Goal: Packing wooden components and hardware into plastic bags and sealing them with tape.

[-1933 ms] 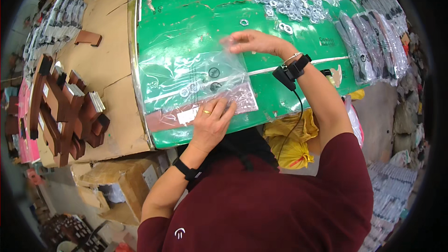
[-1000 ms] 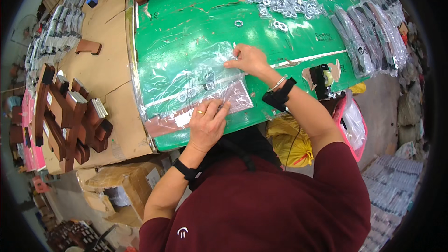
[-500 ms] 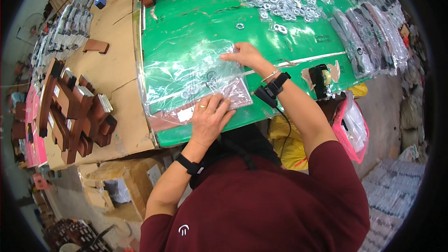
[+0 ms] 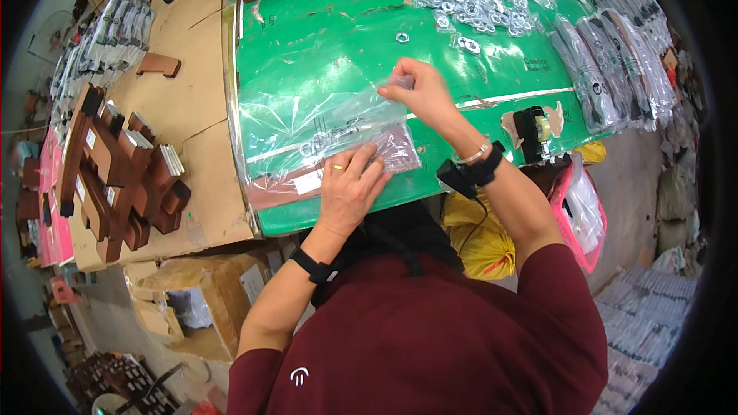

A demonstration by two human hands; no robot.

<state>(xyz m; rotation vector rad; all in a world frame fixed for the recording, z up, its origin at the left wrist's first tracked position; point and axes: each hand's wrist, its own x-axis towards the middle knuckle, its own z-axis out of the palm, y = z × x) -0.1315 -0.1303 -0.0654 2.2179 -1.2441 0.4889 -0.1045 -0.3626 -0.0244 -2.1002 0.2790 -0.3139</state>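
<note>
A clear plastic bag (image 4: 284,127) lies on the green table top with a flat brown piece (image 4: 398,149) inside its near part. My left hand (image 4: 352,187) rests on the bag over the brown piece, fingers stretched out and lying flat. Beyond it, my right hand (image 4: 419,92) pinches the bag's far right corner, lifted a little off the table. Small metal rings show through the film beside the brown piece. A white label (image 4: 307,184) sits on the piece near my left fingers.
Several bagged metal rings (image 4: 480,4) lie in a pile at the back. A tape dispenser (image 4: 532,134) stands at the table's right edge, near packed bags (image 4: 588,69). Brown wooden parts (image 4: 115,177) are stacked on cardboard at left. A pink basket (image 4: 578,215) hangs low at right.
My right hand has moved slightly right and away from me, drawing the bag's corner along; the film's far edge now lies lower. My left hand stays nearly in place on the bag.
</note>
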